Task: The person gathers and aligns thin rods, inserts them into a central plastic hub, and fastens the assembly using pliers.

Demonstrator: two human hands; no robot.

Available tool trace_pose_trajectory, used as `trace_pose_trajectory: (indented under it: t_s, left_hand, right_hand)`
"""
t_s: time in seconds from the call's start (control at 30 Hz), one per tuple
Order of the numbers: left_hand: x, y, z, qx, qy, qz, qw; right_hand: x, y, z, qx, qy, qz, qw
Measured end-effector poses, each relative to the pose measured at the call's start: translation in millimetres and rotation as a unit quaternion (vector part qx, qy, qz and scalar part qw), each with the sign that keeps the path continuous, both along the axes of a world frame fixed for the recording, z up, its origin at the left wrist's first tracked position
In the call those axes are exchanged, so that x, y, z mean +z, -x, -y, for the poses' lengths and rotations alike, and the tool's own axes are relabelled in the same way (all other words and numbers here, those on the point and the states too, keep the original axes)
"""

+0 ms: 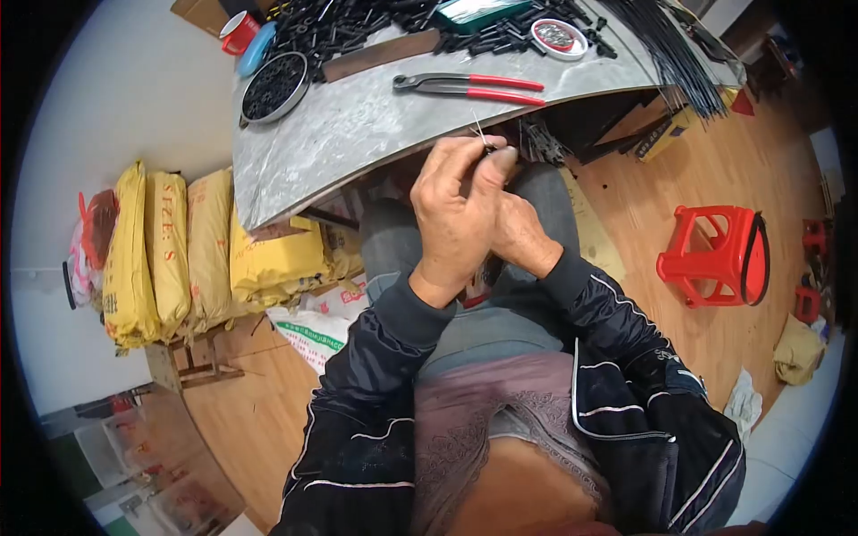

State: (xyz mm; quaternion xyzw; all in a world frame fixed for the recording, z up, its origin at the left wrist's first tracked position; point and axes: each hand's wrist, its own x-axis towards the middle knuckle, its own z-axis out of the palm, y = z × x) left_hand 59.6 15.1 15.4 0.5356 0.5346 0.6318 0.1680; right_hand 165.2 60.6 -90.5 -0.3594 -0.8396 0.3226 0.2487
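My left hand [453, 210] and my right hand [525, 234] are together over my lap, just off the table's front edge. The left fingers pinch a small dark piece whose details I cannot make out, with a thin pale wire-like strand [481, 132] sticking up from it. Most of my right hand's fingers are hidden behind the left. On the grey table [344, 134], red-handled pincers [474, 87] lie closest to my hands. Behind them are a brown flat bar [382, 54] and a heap of black bolt-like parts [335, 25].
A round dish of small black parts [274, 87], a white-rimmed dish [559, 38], a green tray [483, 12] and long black rods [666, 54] are on the table. Yellow sacks [170, 250] stand at left, a red stool [715, 256] at right.
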Motion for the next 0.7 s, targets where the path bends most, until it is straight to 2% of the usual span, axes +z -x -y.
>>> trace_pose_trajectory:
  t_s: [0.07, 0.13, 0.2, 0.27, 0.33, 0.37, 0.4, 0.47, 0.5, 0.53, 0.57, 0.6, 0.67, 0.7]
  left_hand:
    - [-3.6, 16.0, 1.6, 0.022, 0.034, -0.003, 0.999]
    - [-8.7, 34.9, 4.8, -0.05, 0.063, 0.006, 0.997]
    - [-3.8, 40.0, 9.8, -0.067, 0.05, -0.028, 0.996]
    - [-10.6, 40.4, 7.8, -0.03, 0.035, -0.048, 0.998]
    - [-11.2, 39.7, 12.0, 0.059, 0.005, -0.14, 0.988]
    - [-12.6, 39.0, 10.9, 0.097, -0.067, -0.215, 0.969]
    - [-19.2, 33.4, 12.2, 0.116, -0.001, -0.09, 0.989]
    - [-36.3, 28.1, 5.5, 0.107, -0.034, 0.003, 0.994]
    - [-40.4, 29.4, 7.0, 0.08, -0.011, 0.041, 0.996]
    - [-40.6, 33.4, 10.3, -0.019, 0.009, 0.125, 0.992]
    - [-30.4, 33.6, 16.5, -0.067, -0.019, 0.223, 0.972]
    - [-21.9, 39.4, 28.2, -0.132, 0.041, 0.277, 0.951]
    - [-20.3, 48.7, 33.6, -0.168, 0.078, 0.177, 0.967]
    - [-22.6, 47.5, 34.9, -0.171, 0.023, 0.172, 0.97]
  right_hand:
    - [38.0, 0.3, 4.9, -0.024, 0.095, -0.072, 0.993]
    - [44.6, 1.6, -4.2, 0.01, 0.164, -0.245, 0.956]
    - [63.7, -4.1, -13.1, 0.07, 0.256, -0.238, 0.934]
    - [71.0, -0.7, -9.6, 0.062, 0.282, -0.253, 0.924]
    - [65.2, 3.6, -5.7, 0.011, 0.193, -0.229, 0.954]
    - [63.1, 5.1, -3.1, -0.002, 0.153, -0.243, 0.958]
    - [66.5, 1.8, -2.0, 0.022, 0.118, -0.229, 0.966]
    - [63.9, 1.1, -8.2, 0.016, 0.201, -0.213, 0.956]
    - [66.3, -5.5, -11.5, 0.028, 0.257, -0.199, 0.945]
    - [71.2, -4.4, -9.3, 0.025, 0.302, -0.225, 0.926]
    - [71.8, -6.2, -10.3, 0.034, 0.315, -0.214, 0.924]
    - [76.7, -8.0, -8.2, 0.033, 0.322, -0.202, 0.924]
    - [81.0, -17.2, -6.3, 0.059, 0.325, -0.203, 0.922]
    - [71.2, -32.1, -20.3, 0.097, 0.316, -0.174, 0.928]
